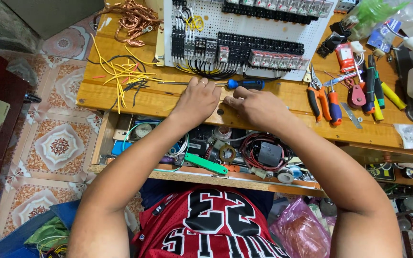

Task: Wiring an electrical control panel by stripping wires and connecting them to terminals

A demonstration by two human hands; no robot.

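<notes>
A blue-handled screwdriver (216, 84) lies flat on the wooden workbench (168, 102), its thin shaft running left along the front of the white perforated panel (244, 33) and its blue grip pointing right, just beyond the fingertips of both hands; the left hand (198, 99) rests knuckles-up on the bench edge with fingers curled loosely inward, and whether anything small sits under them cannot be told; the right hand (256, 106) lies beside it, nearly touching, fingers bunched toward the left hand as though both bear on one small spot of the wood, but what they pinch, if anything, is hidden; the panel behind carries rows of black relays and terminal blocks with black wires looping out at its lower edge, set upright-facing so its front is within reach; to the left, cut yellow wires (120, 74) lie scattered, with a tangle of bare copper wire (132, 19) further back; to the right, orange-handled pliers (317, 98) and other hand tools lie side by side, handles toward the person; below the bench edge an open drawer (206, 153) holds tape rolls, cable coils and oddments.
</notes>
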